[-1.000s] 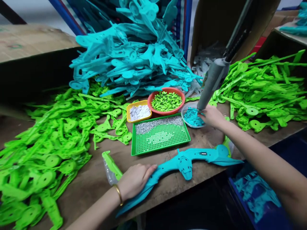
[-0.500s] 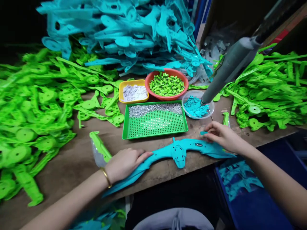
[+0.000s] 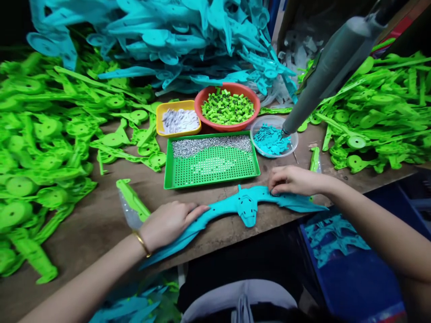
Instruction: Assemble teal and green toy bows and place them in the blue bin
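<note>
**Small part may slip at table edge**

Right hand is pinching something small, hidden under the fingers, onto the teal bow. Left hand is lying flat, pinning the bow's limb. Bow is overhanging the table edge; if the left hand's press slackens it could pivot off. Hanging driver is crowding the dish.

The left hand lies palm down, low and flat, its fingers stretched toward the right; a gold bangle circles the wrist, and the bare forearm runs back to the lower left. The right hand is also palm down, fingers curled and bunched at their tips, perhaps pinching, though the view hides it. Its bare forearm angles off to the lower right.
</note>
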`<state>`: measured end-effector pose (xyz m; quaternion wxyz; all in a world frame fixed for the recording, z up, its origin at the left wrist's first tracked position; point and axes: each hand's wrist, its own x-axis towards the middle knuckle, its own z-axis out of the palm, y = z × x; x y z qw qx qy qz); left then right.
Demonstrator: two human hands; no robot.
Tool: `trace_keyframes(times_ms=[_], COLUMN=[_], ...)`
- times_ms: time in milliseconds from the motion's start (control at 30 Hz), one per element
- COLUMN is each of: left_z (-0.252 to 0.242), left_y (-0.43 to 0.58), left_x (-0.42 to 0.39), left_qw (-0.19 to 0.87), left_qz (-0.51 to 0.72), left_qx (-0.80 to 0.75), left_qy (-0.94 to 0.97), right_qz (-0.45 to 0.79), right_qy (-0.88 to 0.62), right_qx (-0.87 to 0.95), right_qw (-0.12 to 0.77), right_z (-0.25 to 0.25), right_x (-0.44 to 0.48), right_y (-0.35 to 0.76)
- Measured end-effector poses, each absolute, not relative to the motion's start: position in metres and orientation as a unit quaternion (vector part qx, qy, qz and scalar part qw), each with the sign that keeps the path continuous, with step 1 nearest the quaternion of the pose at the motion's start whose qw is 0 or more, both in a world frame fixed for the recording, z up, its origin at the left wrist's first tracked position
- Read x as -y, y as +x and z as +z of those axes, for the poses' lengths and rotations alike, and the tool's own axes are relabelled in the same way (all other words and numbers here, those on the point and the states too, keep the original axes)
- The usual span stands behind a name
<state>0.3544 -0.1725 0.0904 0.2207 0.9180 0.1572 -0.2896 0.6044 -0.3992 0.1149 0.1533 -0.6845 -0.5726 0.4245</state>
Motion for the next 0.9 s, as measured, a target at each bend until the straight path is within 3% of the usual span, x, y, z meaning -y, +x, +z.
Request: trace_keyframes(times_ms=[267,900], left_z=[0.091,0.091], left_y=[0.354,0.356], left_x=[0.173,0.172], left_qw=[0.212,0.226], left_qz=[-0.300,-0.288], left_qx=[-0.156,-0.157], left_qy=[0.917,0.917], right_qz=[0.513,0.470], right_qy=[-0.620,-0.632], right_qx=[0.584,0.608], right_qw=[0.106,0.101], right_z=[0.115,0.113], right_x=[0.385,0.384], right_y=[0.616,0.610])
